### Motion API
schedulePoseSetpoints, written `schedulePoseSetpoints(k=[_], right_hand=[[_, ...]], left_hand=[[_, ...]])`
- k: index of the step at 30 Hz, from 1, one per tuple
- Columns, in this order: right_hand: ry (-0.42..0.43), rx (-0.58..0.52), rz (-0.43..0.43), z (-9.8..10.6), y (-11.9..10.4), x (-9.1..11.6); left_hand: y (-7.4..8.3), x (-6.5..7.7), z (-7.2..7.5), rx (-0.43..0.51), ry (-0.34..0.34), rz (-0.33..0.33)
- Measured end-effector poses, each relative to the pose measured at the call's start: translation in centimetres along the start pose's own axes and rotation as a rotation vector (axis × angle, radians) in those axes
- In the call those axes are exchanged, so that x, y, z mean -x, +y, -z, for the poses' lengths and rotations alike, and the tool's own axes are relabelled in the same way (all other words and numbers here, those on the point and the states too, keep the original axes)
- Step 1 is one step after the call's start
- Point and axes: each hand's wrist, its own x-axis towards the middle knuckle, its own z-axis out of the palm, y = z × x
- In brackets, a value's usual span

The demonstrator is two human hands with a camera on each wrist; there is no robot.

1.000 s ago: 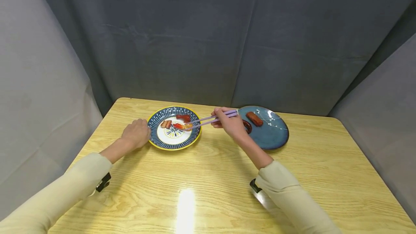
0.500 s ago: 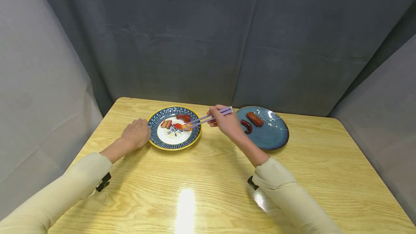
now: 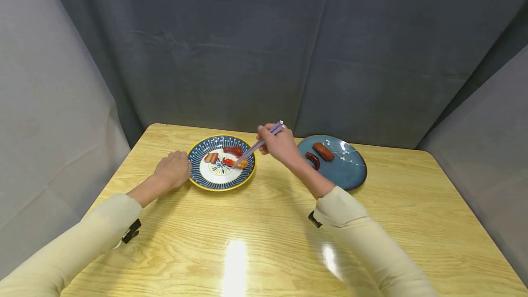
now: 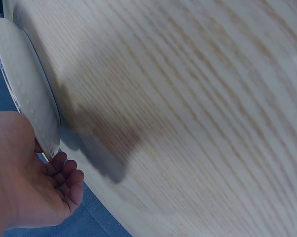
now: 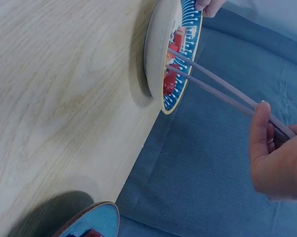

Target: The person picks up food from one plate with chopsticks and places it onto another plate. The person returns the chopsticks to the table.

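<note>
Your right hand grips a pair of purple chopsticks, fingers curled round them, and the tips are at the orange-and-red piece on the patterned plate; you cannot tell whether they touch it. Your left hand pinches that plate's rim. Near the piece lie a red chunk and a striped slice. To your right the worktop bears a blue plate with a brown block and a dark curl on it
</note>
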Motion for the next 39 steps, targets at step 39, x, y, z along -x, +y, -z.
schedulePoseSetpoints(k=[39], right_hand=[[0.139,-0.16,0.027,3.8,-0.7,1.3]], left_hand=[[0.4,0.1,0.5,0.008,0.014,0.001]])
